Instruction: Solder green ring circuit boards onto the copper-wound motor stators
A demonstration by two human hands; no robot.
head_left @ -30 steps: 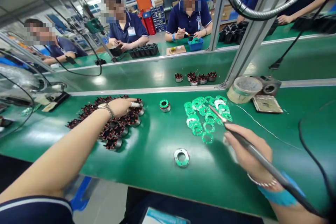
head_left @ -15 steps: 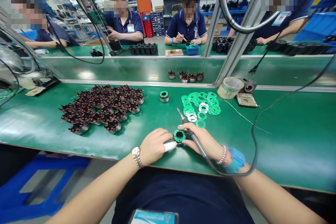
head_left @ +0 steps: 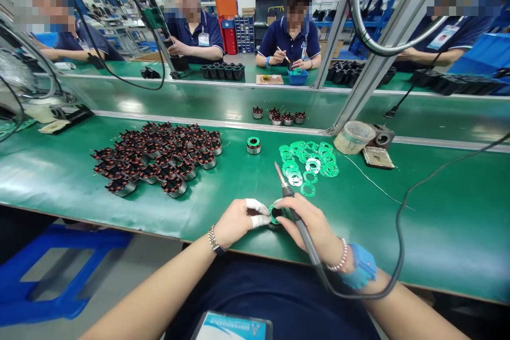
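My left hand (head_left: 238, 221), with white finger cots on two fingers, pinches a small round stator with a green ring board (head_left: 274, 216) near the front edge of the green bench. My right hand (head_left: 308, 221) touches the same part from the right while a soldering iron (head_left: 290, 203) lies gripped across it, tip pointing up and away, its black cable looping off to the right. A pile of green ring boards (head_left: 308, 162) lies just beyond the hands. A heap of copper-wound stators (head_left: 159, 156) covers the bench to the left.
One single stator with a green ring (head_left: 253, 145) stands between the heap and the rings. A tape roll (head_left: 352, 137) and a small metal fixture (head_left: 382, 138) sit at the right by a slanted aluminium post (head_left: 370, 69). Several people work across the conveyor belt (head_left: 223, 103).
My left hand came back from the stator heap to the front edge. Both hands closed on the ring-topped part there, and over the last half second shifted slightly nearer and right.
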